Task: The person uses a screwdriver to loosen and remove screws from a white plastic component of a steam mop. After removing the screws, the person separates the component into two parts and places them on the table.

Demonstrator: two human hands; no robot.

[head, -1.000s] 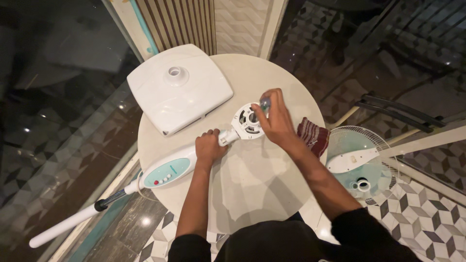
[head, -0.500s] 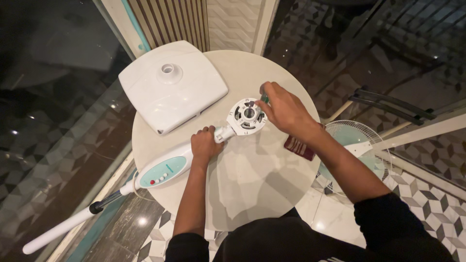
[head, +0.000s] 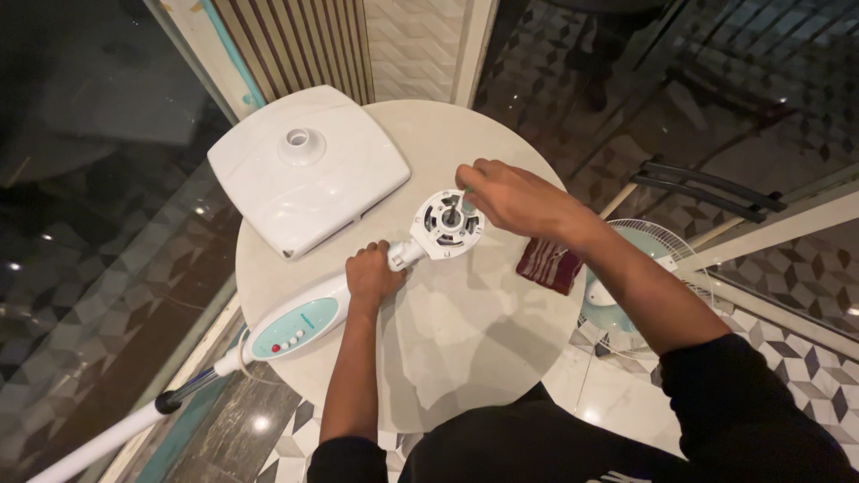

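Two hands on fan stand (head: 309, 322), lying across round table (head: 465, 358). Left hand (head: 374, 273) clamped round stand neck, just below motor housing (head: 446, 223). Right hand (head: 514, 197) over housing top, fingertips pinched together at its rim; can't tell what they hold. White square base (head: 309, 179) beside housing. Maroon cloth (head: 549, 266) near table edge. Fan guard (head: 640, 286) on floor.
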